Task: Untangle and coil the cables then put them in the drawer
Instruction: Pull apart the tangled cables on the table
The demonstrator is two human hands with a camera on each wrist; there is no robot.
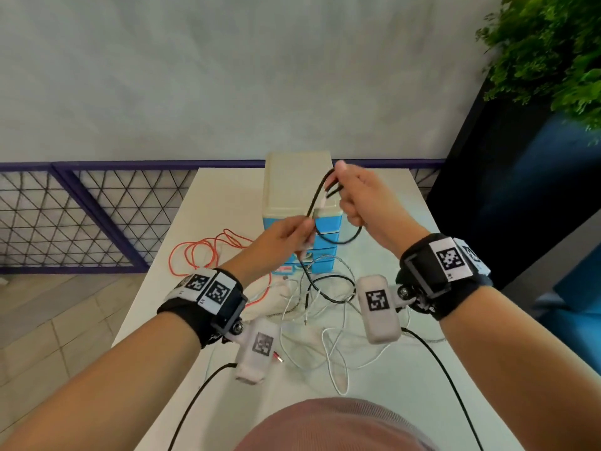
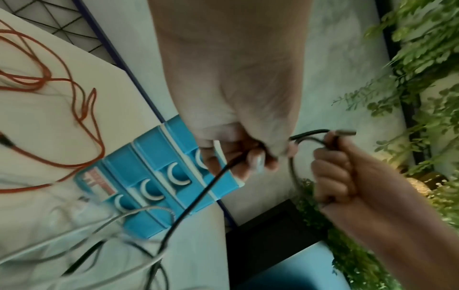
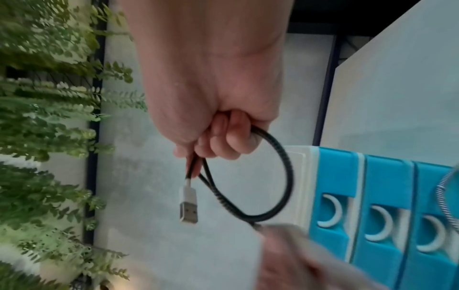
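A black braided cable (image 1: pixel 317 198) (image 3: pixel 285 172) (image 2: pixel 198 198) is lifted above the table in front of the blue drawer unit (image 1: pixel 325 222) (image 2: pixel 159 172) (image 3: pixel 382 206). My right hand (image 1: pixel 349 196) (image 3: pixel 218 137) (image 2: pixel 332 172) grips a loop of it, and its silver USB plug (image 3: pixel 188 204) hangs below the fist. My left hand (image 1: pixel 286 236) (image 2: pixel 238 153) pinches the same cable lower down. From there it trails into a tangle of white and black cables (image 1: pixel 322 301) on the white table (image 1: pixel 221 196). All drawers look closed.
An orange cable (image 1: pixel 201 252) (image 2: pixel 82 109) lies in loose loops left of the drawer unit. A wire fence (image 1: pixel 81 216) runs behind the table. Green plants (image 1: pixel 553 53) and a dark panel stand at the right.
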